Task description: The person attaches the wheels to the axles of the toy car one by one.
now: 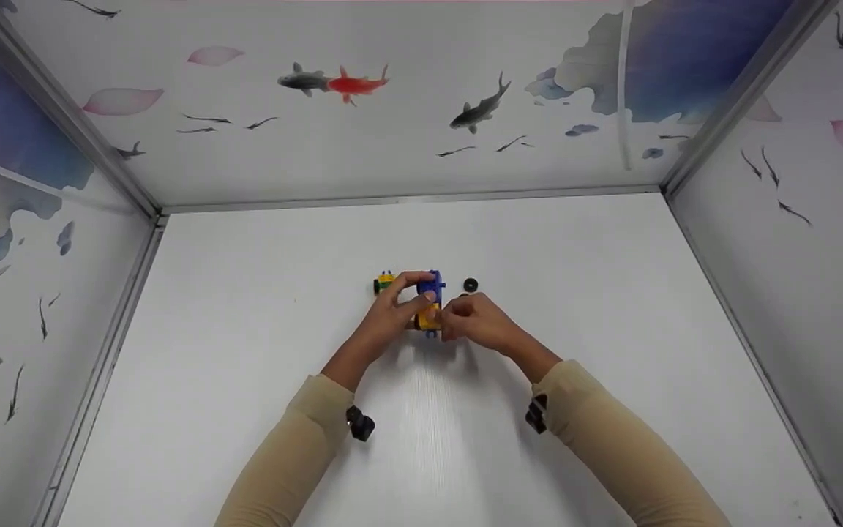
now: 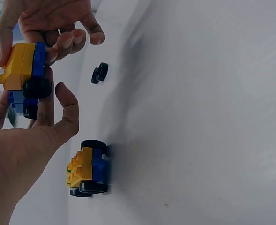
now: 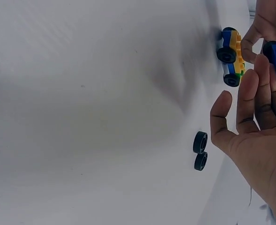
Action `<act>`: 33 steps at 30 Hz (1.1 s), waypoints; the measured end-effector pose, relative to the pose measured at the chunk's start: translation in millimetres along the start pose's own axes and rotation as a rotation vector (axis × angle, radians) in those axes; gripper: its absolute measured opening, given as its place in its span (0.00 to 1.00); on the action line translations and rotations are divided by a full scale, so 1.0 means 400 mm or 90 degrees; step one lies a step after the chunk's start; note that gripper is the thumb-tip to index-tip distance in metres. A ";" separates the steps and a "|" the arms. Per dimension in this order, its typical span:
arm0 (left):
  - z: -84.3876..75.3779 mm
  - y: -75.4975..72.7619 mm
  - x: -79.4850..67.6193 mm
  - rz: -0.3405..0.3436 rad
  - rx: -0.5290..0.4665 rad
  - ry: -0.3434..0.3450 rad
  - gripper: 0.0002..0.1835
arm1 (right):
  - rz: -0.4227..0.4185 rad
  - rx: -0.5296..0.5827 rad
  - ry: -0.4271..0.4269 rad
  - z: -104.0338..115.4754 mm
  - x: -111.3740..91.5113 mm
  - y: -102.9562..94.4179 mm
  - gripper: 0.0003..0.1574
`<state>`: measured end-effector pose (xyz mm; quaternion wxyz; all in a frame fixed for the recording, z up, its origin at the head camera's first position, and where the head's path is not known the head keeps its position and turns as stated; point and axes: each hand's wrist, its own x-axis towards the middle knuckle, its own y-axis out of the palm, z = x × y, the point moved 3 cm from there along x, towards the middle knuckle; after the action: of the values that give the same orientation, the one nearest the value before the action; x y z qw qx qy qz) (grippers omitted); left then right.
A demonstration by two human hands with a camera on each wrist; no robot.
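A toy car (image 1: 430, 287) of blue and yellow building bricks is held above the white table. My left hand (image 1: 392, 313) grips it from the left, with the thumb on top. Black wheels (image 2: 37, 88) show along the car's left side, and a bare blue stub sticks out on its right. My right hand (image 1: 481, 320) pinches the yellow end between thumb and fingers; in the left wrist view its fingertips touch the yellow brick and blue base. In the right wrist view, most of the car is cut off by the frame edge.
A second brick vehicle (image 2: 88, 169), yellow, blue and green with black wheels, stands on the table (image 1: 246, 351) left of the held car. Two loose black wheels (image 3: 200, 142) lie close together to the right. Printed panels (image 1: 407, 154) wall the table at the back and sides.
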<state>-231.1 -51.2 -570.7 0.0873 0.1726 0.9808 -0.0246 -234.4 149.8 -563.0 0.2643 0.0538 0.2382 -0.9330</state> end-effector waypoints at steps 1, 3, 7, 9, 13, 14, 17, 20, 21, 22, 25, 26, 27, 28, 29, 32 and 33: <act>0.001 -0.001 -0.001 0.006 0.002 -0.005 0.27 | 0.001 -0.002 -0.003 -0.002 0.000 0.000 0.21; 0.004 -0.003 -0.003 0.018 0.001 -0.012 0.28 | 0.004 -0.005 -0.010 -0.005 0.000 -0.001 0.21; 0.011 -0.005 -0.001 0.034 -0.018 -0.006 0.32 | 0.003 -0.013 -0.030 -0.009 0.000 -0.005 0.21; 0.013 -0.005 0.003 0.040 -0.031 0.005 0.33 | 0.001 -0.018 -0.036 -0.010 -0.001 -0.008 0.20; 0.014 -0.013 0.005 0.029 -0.036 0.020 0.38 | 0.000 -0.048 -0.036 -0.012 -0.003 -0.019 0.21; 0.013 -0.017 0.003 0.021 -0.032 0.022 0.39 | 0.000 -0.056 -0.033 -0.013 -0.003 -0.023 0.23; 0.009 -0.030 0.001 -0.004 -0.008 0.026 0.42 | -0.012 -0.076 -0.017 -0.023 -0.003 -0.039 0.27; 0.006 -0.040 0.000 -0.026 0.020 0.026 0.44 | -0.040 -0.072 0.012 -0.043 -0.003 -0.058 0.27; 0.006 -0.041 -0.001 -0.030 0.023 0.026 0.45 | -0.054 -0.071 0.020 -0.049 -0.004 -0.064 0.26; 0.006 -0.043 0.000 -0.032 0.026 0.028 0.45 | -0.072 -0.071 0.029 -0.056 -0.004 -0.069 0.25; 0.008 -0.045 0.000 -0.028 0.014 0.030 0.47 | -0.134 -0.080 0.031 -0.075 -0.005 -0.085 0.20; 0.009 -0.046 0.000 -0.025 0.010 0.029 0.48 | -0.157 -0.092 0.022 -0.081 -0.005 -0.089 0.19; 0.010 -0.046 0.000 -0.021 0.005 0.028 0.48 | -0.178 -0.104 0.013 -0.085 -0.005 -0.093 0.18; 0.011 -0.046 0.000 -0.018 0.000 0.026 0.49 | -0.195 -0.118 0.003 -0.090 -0.004 -0.096 0.18; 0.013 -0.046 0.000 -0.015 -0.002 0.024 0.50 | -0.207 -0.135 -0.009 -0.094 -0.003 -0.098 0.19; 0.016 -0.044 -0.001 -0.005 -0.010 0.022 0.50 | -0.222 -0.201 -0.031 -0.107 0.002 -0.100 0.24; 0.017 -0.044 0.000 -0.002 -0.014 0.023 0.50 | -0.219 -0.227 -0.034 -0.110 0.004 -0.099 0.26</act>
<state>-235.9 -68.3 -576.9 0.0713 0.1708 0.9827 -0.0109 -257.4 199.4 -585.7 0.1131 -0.0595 0.3976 -0.9086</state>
